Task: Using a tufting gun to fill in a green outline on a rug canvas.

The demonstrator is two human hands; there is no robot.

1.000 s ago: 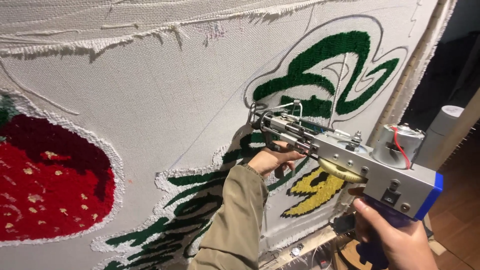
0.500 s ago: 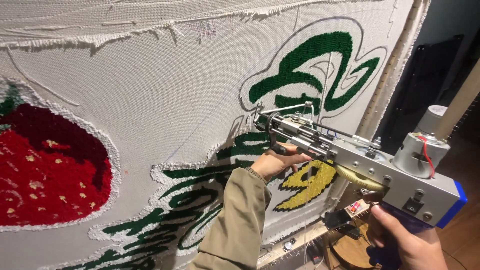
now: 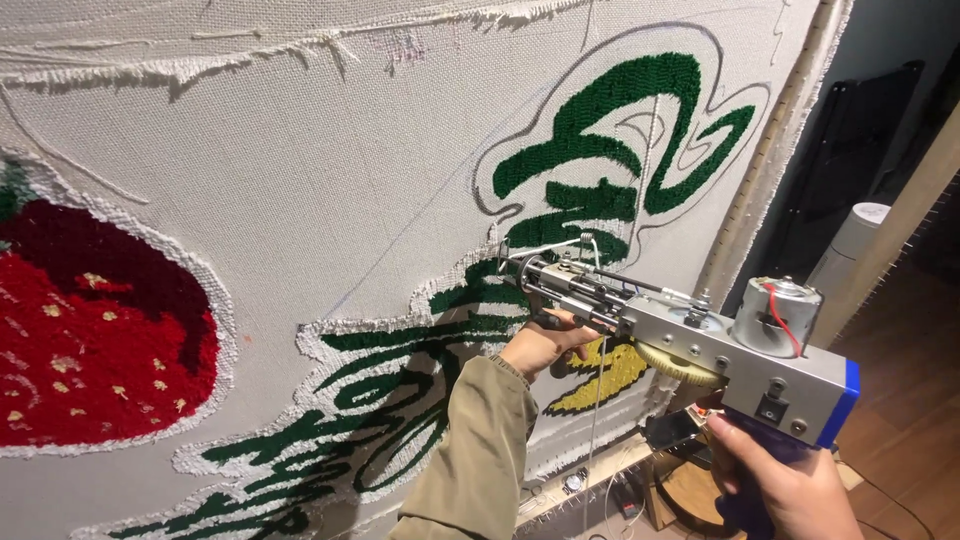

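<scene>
A metal tufting gun (image 3: 700, 350) with a blue rear plate and a small motor on top points left at a stretched white backing cloth (image 3: 330, 190). My right hand (image 3: 790, 485) grips its lower handle at the bottom right. My left hand (image 3: 545, 340), in an olive sleeve, holds the front grip under the needle end. The needle tip (image 3: 510, 258) sits against the cloth beside dark green tufted shapes (image 3: 610, 130). A white yarn strand runs up from the gun.
A red tufted strawberry (image 3: 90, 340) with yellow seeds fills the left. Green and white tufting runs along the bottom, with a yellow patch (image 3: 600, 380) behind the gun. The wooden frame edge (image 3: 770, 160) stands at the right; a white cone (image 3: 850, 240) beyond it.
The view has shifted, so the cloth design and gun sit slightly further right and lower. Both hands keep their hold on the gun, its tip still at the green area.
</scene>
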